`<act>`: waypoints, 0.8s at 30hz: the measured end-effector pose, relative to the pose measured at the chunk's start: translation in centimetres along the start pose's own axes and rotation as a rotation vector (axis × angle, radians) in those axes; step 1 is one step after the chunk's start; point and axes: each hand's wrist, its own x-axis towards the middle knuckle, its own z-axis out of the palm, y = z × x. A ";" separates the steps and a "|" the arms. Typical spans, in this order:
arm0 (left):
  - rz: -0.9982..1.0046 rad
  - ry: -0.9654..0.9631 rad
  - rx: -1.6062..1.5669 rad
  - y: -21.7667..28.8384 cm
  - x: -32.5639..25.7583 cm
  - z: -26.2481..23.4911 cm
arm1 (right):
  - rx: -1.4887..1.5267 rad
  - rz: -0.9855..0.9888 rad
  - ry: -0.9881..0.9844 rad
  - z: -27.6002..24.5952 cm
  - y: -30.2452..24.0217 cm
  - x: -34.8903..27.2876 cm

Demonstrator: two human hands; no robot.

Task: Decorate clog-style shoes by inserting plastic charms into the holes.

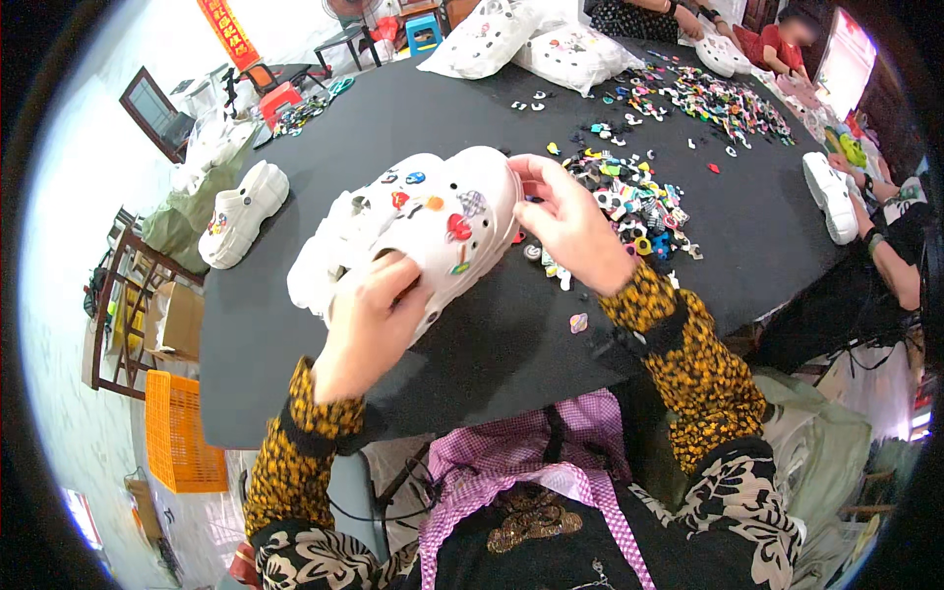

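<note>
A white clog [433, 236] with several colourful shoe charms on its upper is held up over the table in front of me. My left hand [379, 305] is closed on its near end, some fingers tucked into the foot opening. At the toe, my right hand [560, 211] has its fingers curled against the rim; anything small between thumb and fingers is hidden. A second white clog [369, 192], also bearing charms, sits close behind the first and is partly covered by it. Right of the clogs lies a pile of loose shoe charms [629, 202]. One purple charm [578, 323] lies apart.
Another white clog [246, 211] stands on the black table [472, 388] at left, and one more [831, 197] at the right edge. Bagged clogs [482, 39] and a larger charm heap [723, 98] lie at the back. Other people sit around the table. An orange crate [182, 433] stands lower left.
</note>
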 end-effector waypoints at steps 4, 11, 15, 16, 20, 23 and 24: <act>0.067 0.057 -0.006 0.1 -2.5 -1.7 | 0.024 0.034 -0.018 0.2 -3.4 -3.0; 0.043 0.022 -0.067 0.7 -5.3 -0.9 | -0.130 0.202 -0.133 -0.7 -4.1 -5.7; -0.110 0.003 -0.199 0.8 -6.3 0.0 | -0.276 0.223 -0.229 -1.1 -4.0 -5.9; -0.156 0.000 -0.255 0.4 -6.7 0.4 | -0.323 0.114 -0.185 -1.1 -4.6 -5.6; -0.267 -0.021 -0.445 0.6 -6.7 0.8 | -0.452 -0.248 -0.087 0.6 -6.2 -4.5; -0.285 0.038 -0.548 1.0 -6.1 1.1 | -0.486 -0.372 -0.102 2.6 -6.9 -4.6; -0.355 0.014 -0.567 1.2 -6.0 0.9 | -0.538 -0.412 -0.118 3.3 -7.3 -4.6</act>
